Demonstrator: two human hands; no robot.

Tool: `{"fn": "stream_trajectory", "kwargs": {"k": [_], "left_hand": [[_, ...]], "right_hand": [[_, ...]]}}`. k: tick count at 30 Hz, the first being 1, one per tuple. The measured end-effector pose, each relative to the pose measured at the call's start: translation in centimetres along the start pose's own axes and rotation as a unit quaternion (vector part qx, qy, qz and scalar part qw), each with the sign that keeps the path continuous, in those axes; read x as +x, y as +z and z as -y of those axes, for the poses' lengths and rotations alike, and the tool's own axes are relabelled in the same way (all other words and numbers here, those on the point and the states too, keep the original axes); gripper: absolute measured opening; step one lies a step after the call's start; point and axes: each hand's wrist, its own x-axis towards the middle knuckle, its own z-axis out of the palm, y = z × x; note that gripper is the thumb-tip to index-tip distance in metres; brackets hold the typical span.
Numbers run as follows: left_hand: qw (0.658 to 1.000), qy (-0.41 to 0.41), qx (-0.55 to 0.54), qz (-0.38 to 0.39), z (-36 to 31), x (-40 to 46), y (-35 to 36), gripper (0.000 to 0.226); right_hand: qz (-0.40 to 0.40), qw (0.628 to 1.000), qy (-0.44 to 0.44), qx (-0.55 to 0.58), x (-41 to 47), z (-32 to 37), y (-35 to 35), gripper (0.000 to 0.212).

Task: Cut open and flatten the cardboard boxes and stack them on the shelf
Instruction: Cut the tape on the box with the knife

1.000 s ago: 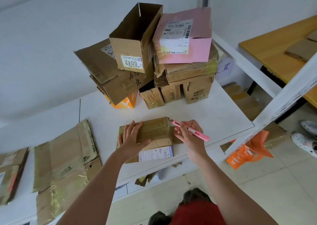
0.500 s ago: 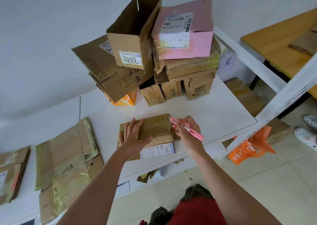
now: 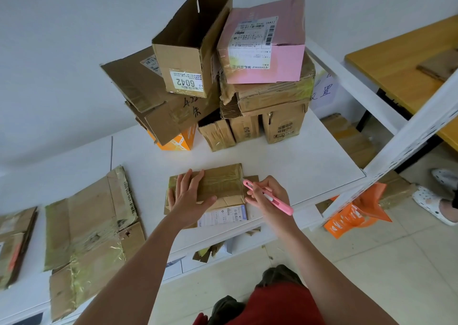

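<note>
Taped box (image 3: 223, 188): small brown carton lying on the white shelf (image 3: 309, 166), lower centre of frame, white label on its near side.
Left hand (image 3: 189, 198): flat on the box's left part, fingers straight and slightly spread.
Right hand (image 3: 269, 197): fingers curled round a pink cutter (image 3: 267, 197), its tip at the box's right end.
Flattened cardboard (image 3: 91, 228): lower left, lying on the shelf.
Box pile (image 3: 223, 76): upper centre, an open brown box and a pink box (image 3: 265, 44) on top.
</note>
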Motion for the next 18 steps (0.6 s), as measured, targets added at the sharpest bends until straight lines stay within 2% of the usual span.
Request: {"fn": "stream_trajectory", "kwargs": {"k": [9,12,15,18], "left_hand": [[1.000,0.003,-0.001,-0.005,-0.1,-0.1,-0.5,0.078],[0.999,0.001,0.014,-0.034,-0.3,-0.1,-1.2,0.080],[0.996,-0.071,0.001,-0.047,-0.7,-0.6,-2.2,0.087],[0.989,-0.128,0.034,-0.058,-1.7,-1.3,-2.7,0.096]], "right_hand": [[0.044,0.999,-0.001,-0.004,-1.2,0.3,-1.0,0.018],[0.026,0.999,-0.004,-0.028,-0.7,1.3,-1.3,0.018],[-0.035,0.999,-0.011,-0.015,-1.0,2.0,-1.4,0.014],[-0.049,0.998,-0.013,-0.021,-1.2,2.3,-1.4,0.015]]}}
